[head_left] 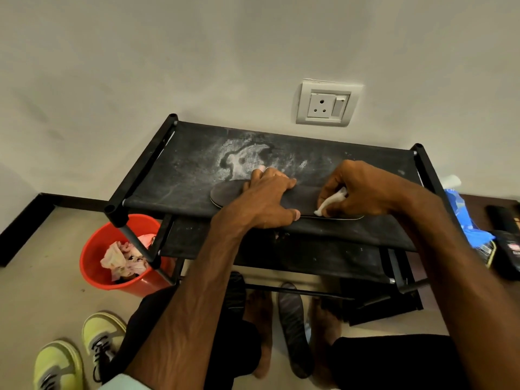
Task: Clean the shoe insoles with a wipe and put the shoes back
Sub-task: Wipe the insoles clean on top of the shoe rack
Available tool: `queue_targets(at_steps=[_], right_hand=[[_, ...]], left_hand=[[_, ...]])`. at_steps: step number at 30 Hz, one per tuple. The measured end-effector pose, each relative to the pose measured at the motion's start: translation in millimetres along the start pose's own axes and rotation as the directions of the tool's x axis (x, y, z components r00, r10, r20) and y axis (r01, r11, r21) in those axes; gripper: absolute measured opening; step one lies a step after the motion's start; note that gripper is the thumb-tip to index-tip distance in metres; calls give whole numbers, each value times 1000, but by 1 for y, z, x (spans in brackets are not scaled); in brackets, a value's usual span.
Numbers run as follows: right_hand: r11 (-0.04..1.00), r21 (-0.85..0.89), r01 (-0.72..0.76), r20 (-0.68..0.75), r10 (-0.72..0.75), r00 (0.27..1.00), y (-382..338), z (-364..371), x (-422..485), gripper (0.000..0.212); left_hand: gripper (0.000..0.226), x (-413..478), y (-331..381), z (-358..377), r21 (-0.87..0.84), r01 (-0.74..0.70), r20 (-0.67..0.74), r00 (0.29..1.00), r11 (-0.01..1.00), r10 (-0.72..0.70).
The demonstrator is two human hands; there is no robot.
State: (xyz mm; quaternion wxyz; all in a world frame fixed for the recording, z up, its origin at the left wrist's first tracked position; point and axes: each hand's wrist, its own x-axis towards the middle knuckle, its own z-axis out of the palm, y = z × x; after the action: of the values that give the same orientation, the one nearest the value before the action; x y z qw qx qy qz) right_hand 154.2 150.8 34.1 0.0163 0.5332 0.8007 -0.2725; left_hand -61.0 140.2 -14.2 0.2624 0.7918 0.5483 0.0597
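Your left hand point(267, 198), fingers spread, presses a dark insole point(228, 196) flat on the rack point(197, 164) top. Your right hand point(363, 192) pinches a white wipe point(330, 203) against the insole's right end. You seem mid-wipe; the next stroke likely needs the insole kept pinned.

The shoe rack point(142, 164) has a black fabric top shelf point(191, 178) with a white dusty stain point(244, 159) toward its back. One dark insole point(228, 192) lies flat near its front edge. On the floor point(42, 291), a red bucket point(140, 287) stands at the rack's front left corner. A second insole point(295, 327) lies in front of the rack, and two yellow-green shoes point(102, 333) sit further out to its front left.
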Motion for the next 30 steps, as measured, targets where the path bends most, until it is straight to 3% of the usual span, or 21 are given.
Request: queue_targets(at_steps=[11,21,30], right_hand=[[989,-26,143,-95,-145,985,-18,21,19,16],[999,39,-4,-2,4,1000,12,-4,-3,14],[999,-39,12,-22,-13,1000,-2,3,7,8]], left_hand=[[66,-2,1,-2,-17,3,1,1000,1000,-3],[76,-2,5,-3,-83,33,17,999,996,-31],[76,-1,2,-2,-63,36,-3,999,997,-36]])
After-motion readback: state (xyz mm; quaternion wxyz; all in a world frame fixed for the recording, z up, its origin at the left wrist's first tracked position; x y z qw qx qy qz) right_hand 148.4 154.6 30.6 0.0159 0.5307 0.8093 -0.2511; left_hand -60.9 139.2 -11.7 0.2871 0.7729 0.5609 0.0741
